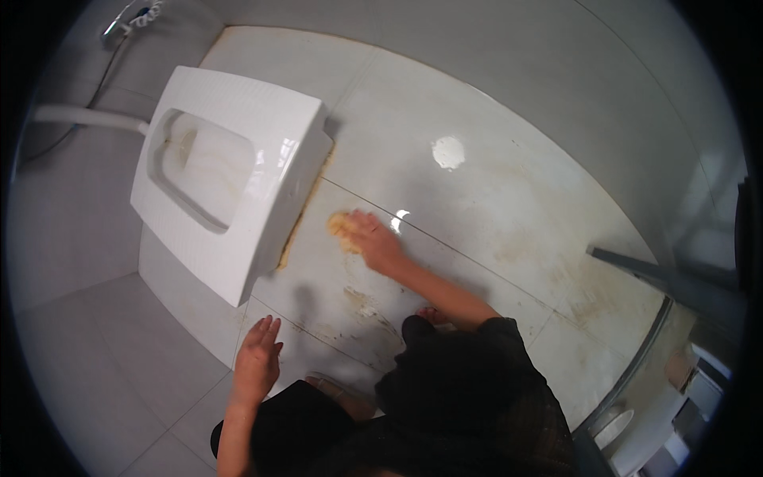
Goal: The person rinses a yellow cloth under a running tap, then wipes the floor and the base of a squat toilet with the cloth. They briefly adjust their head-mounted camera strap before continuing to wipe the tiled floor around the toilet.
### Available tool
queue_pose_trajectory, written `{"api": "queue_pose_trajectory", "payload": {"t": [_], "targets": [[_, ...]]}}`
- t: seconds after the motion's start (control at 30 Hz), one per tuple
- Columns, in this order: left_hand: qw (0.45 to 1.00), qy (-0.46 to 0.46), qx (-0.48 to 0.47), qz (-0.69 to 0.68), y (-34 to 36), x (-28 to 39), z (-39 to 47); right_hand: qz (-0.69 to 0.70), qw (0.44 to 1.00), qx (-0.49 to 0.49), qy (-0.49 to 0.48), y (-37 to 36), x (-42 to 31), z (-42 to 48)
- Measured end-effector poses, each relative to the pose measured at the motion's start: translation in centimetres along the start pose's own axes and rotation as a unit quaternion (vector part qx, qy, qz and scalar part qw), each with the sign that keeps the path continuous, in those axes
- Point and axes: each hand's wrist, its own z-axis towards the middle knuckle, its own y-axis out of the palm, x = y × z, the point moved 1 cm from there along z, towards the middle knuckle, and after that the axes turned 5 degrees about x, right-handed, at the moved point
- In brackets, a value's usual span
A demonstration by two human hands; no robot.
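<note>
My right hand [378,241] presses a yellow sponge or cloth [340,226] against the light grey tiled floor [411,179]. The exact kind of the yellow thing is hard to make out, as my fingers cover part of it. Just left of it stands a white ceramic squat toilet [271,197], with a yellowish-brown line along its base. My left hand [257,358] hangs with extended fingers and holds nothing, near the toilet's lower corner. Brownish smears [363,304] mark the floor between my hands and my feet.
A white pipe [89,116] joins the toilet from the left wall, beneath a shower or tap fitting [125,27]. On the right are a dark door edge [644,268] and a threshold [632,364], with a white container [614,426] beyond. More brown stains [590,298] lie near the door.
</note>
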Motion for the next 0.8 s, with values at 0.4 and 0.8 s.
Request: {"api": "queue_pose_trajectory", "payload": {"t": [0.4, 0.8], "targets": [[0.997, -0.039, -0.053, -0.033, 2.8, -2.0, -3.8, -0.424, 0.777, 0.132, 0.446, -25.4, 11.9, -25.3], [0.997, -0.02, -0.065, -0.047, 4.1, -3.2, -2.9, -0.353, 0.876, 0.162, 0.285, -15.7, 16.4, -4.2]]}}
